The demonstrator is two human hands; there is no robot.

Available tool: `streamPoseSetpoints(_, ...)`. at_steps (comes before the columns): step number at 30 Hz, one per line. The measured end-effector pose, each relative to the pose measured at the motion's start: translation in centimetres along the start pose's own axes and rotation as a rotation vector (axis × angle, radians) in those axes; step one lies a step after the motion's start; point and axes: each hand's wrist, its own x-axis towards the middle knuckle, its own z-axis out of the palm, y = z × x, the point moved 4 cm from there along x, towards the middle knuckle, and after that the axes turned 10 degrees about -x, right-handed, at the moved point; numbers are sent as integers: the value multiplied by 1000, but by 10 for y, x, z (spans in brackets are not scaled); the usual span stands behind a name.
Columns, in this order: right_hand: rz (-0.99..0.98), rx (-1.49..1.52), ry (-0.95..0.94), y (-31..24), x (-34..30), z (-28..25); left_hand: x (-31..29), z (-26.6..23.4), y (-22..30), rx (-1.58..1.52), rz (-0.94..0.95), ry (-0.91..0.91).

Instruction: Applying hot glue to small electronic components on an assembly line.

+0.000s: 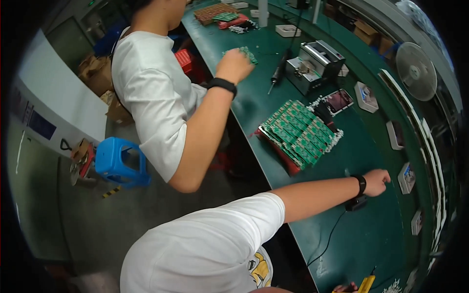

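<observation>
White shirt, cartoon print; left hand outstretched

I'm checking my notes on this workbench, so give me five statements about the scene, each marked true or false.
1. The left hand is over the bench. True.
2. The green circuit boards are on the floor. False: they are on the bench.
3. A black band circles the left wrist. True.
4. The co-worker's sleeve is black. False: it is white.
5. The stool is red. False: it is blue.
</observation>
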Motion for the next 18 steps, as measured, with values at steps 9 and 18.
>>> streamPoseSetpoints(9, -40, 47, -117, 3, 5, 0, -5, 5, 8, 133, 115, -52)
streamPoseSetpoints(18, -84, 27, -181, 2, 4, 7, -8, 20, -4, 284, 200, 2)
